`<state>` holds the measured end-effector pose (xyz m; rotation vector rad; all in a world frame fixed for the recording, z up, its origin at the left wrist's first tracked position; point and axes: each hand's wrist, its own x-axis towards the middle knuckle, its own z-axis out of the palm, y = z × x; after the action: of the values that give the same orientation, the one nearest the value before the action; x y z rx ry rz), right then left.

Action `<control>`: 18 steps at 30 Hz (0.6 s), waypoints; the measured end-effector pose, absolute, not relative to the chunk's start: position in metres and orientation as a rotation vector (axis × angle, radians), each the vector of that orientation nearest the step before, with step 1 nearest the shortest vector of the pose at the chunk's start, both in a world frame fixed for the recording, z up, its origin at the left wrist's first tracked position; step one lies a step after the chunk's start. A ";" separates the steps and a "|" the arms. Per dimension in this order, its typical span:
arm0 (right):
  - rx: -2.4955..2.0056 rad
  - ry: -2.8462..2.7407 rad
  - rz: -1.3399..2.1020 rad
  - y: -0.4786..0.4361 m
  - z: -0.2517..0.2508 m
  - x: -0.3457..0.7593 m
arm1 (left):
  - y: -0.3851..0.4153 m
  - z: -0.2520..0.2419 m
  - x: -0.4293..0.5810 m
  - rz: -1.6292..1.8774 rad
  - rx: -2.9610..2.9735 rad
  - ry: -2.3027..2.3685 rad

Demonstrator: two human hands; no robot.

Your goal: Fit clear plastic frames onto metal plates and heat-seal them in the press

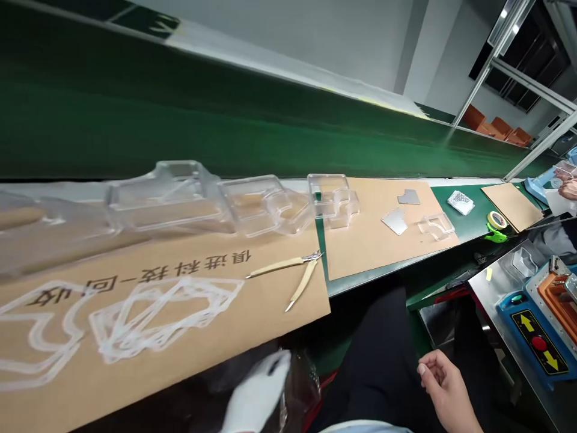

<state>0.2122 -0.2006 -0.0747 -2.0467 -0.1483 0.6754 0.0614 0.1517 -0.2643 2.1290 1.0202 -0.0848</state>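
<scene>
White-gloved left hand (259, 391) is at the bottom centre, pretty blurry, right beside a clear plastic bag (301, 385); can't tell whether its fingers are apart or gripping anything; bare right hand (446, 391) is down at lower right, next to a dark trouser leg (374, 361), fingers loosely curled, though I can't tell if they meet the thumb. Cream-handled nippers (300, 260) lie splayed mid-frame on the printed cardboard (265, 319); thin white cut-out frames (148, 341) overlap each other at lower left; clear plastic covers (171, 210) run in a row from the left edge to the centre. Further right on the bench (339, 285) you've got two grey plates (395, 221) near a clear moulded piece (436, 226); tape roll (497, 220) past those; blue control box (536, 343) with a red button at far right.
</scene>
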 end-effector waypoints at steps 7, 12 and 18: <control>-1.958 -0.128 0.625 -0.215 -0.083 0.235 | 0.056 -0.131 0.208 0.255 2.022 0.263; -1.894 -0.041 0.532 -0.221 -0.075 0.243 | 0.056 -0.033 0.307 0.373 2.077 0.080; -1.771 0.194 0.309 -0.253 -0.102 0.234 | 0.050 0.014 0.322 0.300 2.195 -0.071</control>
<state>0.2342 -0.2531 -0.1021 -1.7711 0.1940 0.3093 0.3217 0.0497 0.0140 2.1948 -0.0711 0.3004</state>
